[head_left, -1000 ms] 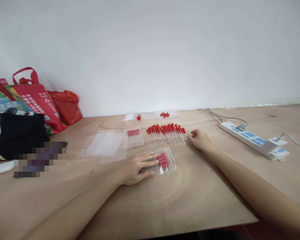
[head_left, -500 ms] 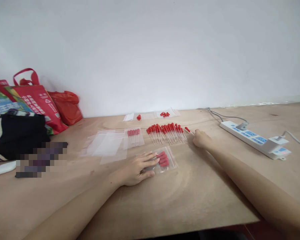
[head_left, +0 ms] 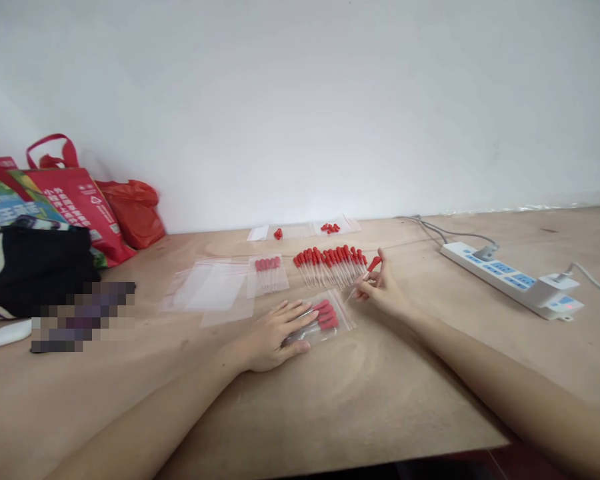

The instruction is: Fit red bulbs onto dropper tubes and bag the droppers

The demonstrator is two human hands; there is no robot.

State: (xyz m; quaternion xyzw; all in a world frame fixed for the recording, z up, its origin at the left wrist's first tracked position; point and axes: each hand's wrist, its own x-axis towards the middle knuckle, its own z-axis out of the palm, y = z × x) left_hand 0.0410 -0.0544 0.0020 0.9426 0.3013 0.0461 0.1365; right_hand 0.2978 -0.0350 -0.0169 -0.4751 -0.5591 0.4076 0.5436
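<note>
One red-bulbed dropper point(head_left: 375, 264) is pinched in the right hand point(head_left: 389, 292), the left hand point(head_left: 274, 337) spread on a zip-lock bag point(head_left: 341, 315), between a power strip point(head_left: 503, 272) and red shopping bag point(head_left: 75, 203).

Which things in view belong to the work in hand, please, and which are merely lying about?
Apparently in use:
red-bulbed, clear-stemmed droppers, one in the right hand
clear plastic bag under the left hand
flat translucent plastic bags

Apparently lying about:
white power strip
red printed shopping bag
crumpled red plastic bag
</note>
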